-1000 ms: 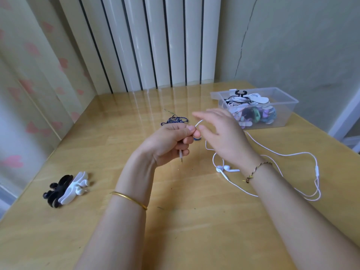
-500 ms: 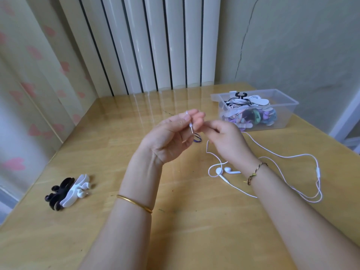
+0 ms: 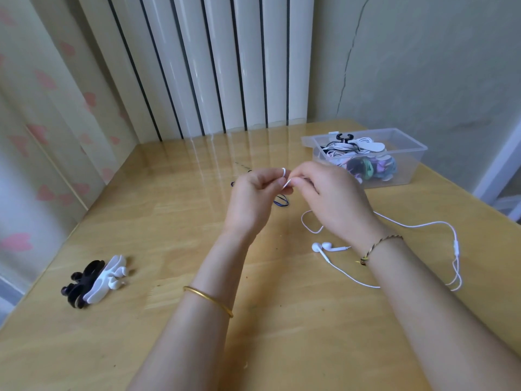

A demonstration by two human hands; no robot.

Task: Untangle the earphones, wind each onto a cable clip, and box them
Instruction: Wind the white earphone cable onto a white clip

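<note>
Over table (image 3: 158,221) centre, left hand (image 3: 252,198) and right hand (image 3: 335,197) pinch cable (image 3: 287,184).

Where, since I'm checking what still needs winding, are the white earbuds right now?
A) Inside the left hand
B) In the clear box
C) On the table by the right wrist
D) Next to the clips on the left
C: the earbuds lie on the table near the wrist of the right hand, while it and the left hand pinch the cable higher up.
</note>
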